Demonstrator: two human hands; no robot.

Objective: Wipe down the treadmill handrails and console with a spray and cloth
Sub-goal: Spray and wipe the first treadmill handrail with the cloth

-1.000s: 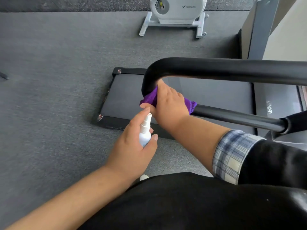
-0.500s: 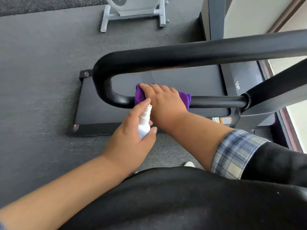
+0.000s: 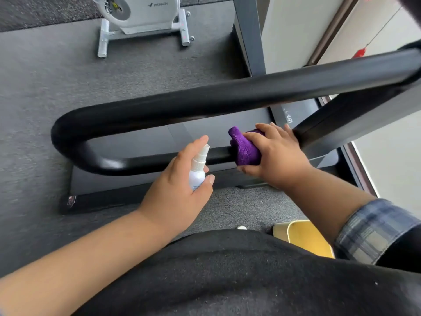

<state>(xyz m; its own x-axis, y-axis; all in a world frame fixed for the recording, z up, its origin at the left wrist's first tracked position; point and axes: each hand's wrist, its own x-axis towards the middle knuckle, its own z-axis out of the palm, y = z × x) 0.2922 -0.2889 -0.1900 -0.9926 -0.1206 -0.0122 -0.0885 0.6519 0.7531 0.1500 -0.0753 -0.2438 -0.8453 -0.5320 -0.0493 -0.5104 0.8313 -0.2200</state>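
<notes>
Head view: both hands work at the lower black rail of the treadmill.
Right fingers [image 3: 272, 130]: clamped round the purple cloth [image 3: 245, 148], pressing it onto the handrail [image 3: 145, 164] close to the upright post [image 3: 337, 124].
Left fingers [image 3: 201, 141]: curled round the spray bottle [image 3: 198, 169], forefinger over the nozzle, bottle just beside the rail and left of the cloth.
Change: a second ago the cloth sat at the rail's curved end; it has since slid along the bar toward the post.
Meaning: the lower bar looks nearly wiped end to end; the upper bar and console are likely still to do.
Around: white exercise machine [image 3: 141, 12] on the grey floor [image 3: 45, 76]; yellow bin [image 3: 307, 238] near the person's right side.
</notes>
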